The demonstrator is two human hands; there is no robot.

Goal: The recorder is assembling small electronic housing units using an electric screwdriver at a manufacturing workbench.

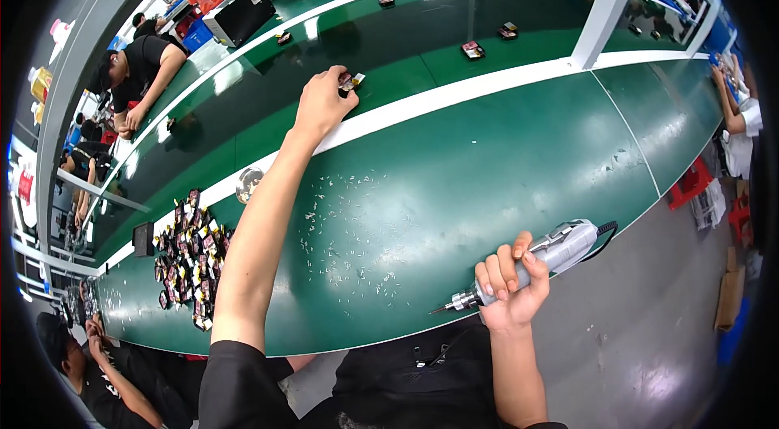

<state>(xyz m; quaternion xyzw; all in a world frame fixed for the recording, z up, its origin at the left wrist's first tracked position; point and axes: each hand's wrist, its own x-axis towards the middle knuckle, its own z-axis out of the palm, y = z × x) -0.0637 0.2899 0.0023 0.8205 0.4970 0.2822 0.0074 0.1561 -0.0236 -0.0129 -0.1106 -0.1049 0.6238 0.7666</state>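
My left hand (323,105) is stretched out over the far white rail. Its thumb and fingers are round a small black part with a yellow bit (349,82), at the near side of the conveyor belt. Near the table's front edge, my right hand (513,281) grips a silver corded rotary tool (560,247). A chuck with a thin bit points left from the tool, just above the green table (454,186). Small pale shavings (349,242) are scattered between my two arms. Left of my left forearm lies a pile of similar small black parts (191,259).
A round metal dish (248,184) stands by the rail, partly behind my forearm. A black box (143,239) is beside the pile. Several small parts, one a black part (473,49), lie on the belt (389,48). A grey post (608,7) rises at the right. Other people sit around.
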